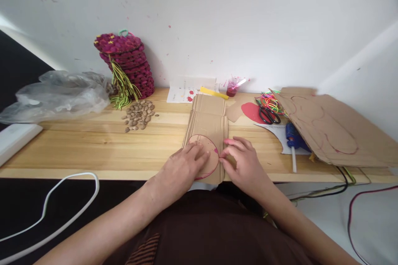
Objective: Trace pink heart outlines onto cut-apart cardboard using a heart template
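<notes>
A rounded cardboard piece [212, 162] with a dark red outline and a pink stain lies on a folded cardboard strip [209, 121] at the table's front edge. My left hand [186, 165] rests across its left part, fingers stretched out and pressing down on it. At its right edge, my right hand [241, 163] has thumb and index finger closed together in a pinch. What is between those fingertips, if anything, is too small to make out. Pink stains show on the right fingers.
Left are a purple woven boot-shaped container [132, 64], brown seeds [137, 116] and a plastic bag [62, 93]. Right are scissors [269, 115], a red paper oval [249, 112], a blue glue gun [294, 136] and large cardboard [338, 128]. A red-liquid cup [231, 90] stands behind.
</notes>
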### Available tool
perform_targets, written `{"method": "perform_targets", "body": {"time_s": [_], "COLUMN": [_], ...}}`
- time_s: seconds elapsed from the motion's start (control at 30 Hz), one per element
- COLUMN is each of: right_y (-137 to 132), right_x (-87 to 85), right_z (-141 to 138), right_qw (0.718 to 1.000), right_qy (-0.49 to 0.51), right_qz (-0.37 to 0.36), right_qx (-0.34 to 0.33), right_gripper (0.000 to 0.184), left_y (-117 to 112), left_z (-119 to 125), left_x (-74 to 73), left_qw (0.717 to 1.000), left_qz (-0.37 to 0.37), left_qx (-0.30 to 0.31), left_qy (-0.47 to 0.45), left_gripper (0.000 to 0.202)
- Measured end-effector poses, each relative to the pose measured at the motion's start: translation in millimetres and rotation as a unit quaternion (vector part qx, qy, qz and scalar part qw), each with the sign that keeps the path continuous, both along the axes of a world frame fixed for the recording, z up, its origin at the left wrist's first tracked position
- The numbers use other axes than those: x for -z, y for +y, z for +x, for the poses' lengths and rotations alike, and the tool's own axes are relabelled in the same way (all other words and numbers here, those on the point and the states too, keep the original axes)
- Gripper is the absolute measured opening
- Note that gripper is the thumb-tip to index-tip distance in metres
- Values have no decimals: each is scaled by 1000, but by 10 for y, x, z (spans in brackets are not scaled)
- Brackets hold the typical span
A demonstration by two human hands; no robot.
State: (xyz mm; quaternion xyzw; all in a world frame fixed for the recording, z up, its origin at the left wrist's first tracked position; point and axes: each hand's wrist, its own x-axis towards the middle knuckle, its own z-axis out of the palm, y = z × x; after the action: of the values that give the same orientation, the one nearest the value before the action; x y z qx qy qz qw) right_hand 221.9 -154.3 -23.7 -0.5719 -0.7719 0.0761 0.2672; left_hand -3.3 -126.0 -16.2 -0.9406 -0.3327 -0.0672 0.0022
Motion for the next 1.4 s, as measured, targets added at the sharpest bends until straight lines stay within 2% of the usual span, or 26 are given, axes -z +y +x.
{"method": "perform_targets", "body": {"time_s": [0.2, 0.3, 0.37, 0.47, 0.53, 0.6, 0.73, 0.9, 1.03, 1.23, 1.33, 1.4], "right_y": [-19, -42, -46, -24, 3, 30, 86, 181, 194, 40, -4, -6], "right_x": [7, -78, -141, -178, -157, -117, -50, -40, -54, -88, -86, -68], "right_z": [-41, 125, 317, 624, 776, 867, 925, 906, 804, 420, 233, 145], "right_qw": [1000, 997, 994, 996, 996, 994, 993, 994, 996, 997, 995, 994], "right_qy": [0, 25, 43, 38, 14, -5, 14, 13, 12, 44, 62, 63], "right_qz": [-1, -38, -69, -83, -76, -69, -50, -36, -39, -56, -75, -86], "right_qx": [-23, -69, -77, -13, 44, 83, 107, 100, 81, 5, -21, -26], "right_gripper": [10, 9, 9, 8, 17, 22, 17, 20, 18, 8, 15, 12], "left_y": [28, 23, 15, 0, -11, -21, -35, -27, -4, 19, 14, 7], "left_z": [-17, -23, -19, 0, 10, 14, 7, 12, 16, 5, -2, -8], "left_x": [65, 49, 20, -15, -19, -5, 41, 40, -1, -26, -47, -70], "left_qw": [1000, 999, 999, 998, 998, 998, 998, 998, 999, 999, 999, 999], "left_qz": [-20, -36, -45, -56, -62, -61, -56, -55, -37, -4, -8, -21], "left_qx": [4, 2, 1, -5, -11, -14, -12, -16, 4, 30, 33, 28], "left_qy": [-12, -9, -2, 12, 20, 24, 21, 4, 18, 28, 31, 28], "left_gripper": [52, 54, 53, 53, 52, 52, 54, 50, 48, 48, 44, 43]}}
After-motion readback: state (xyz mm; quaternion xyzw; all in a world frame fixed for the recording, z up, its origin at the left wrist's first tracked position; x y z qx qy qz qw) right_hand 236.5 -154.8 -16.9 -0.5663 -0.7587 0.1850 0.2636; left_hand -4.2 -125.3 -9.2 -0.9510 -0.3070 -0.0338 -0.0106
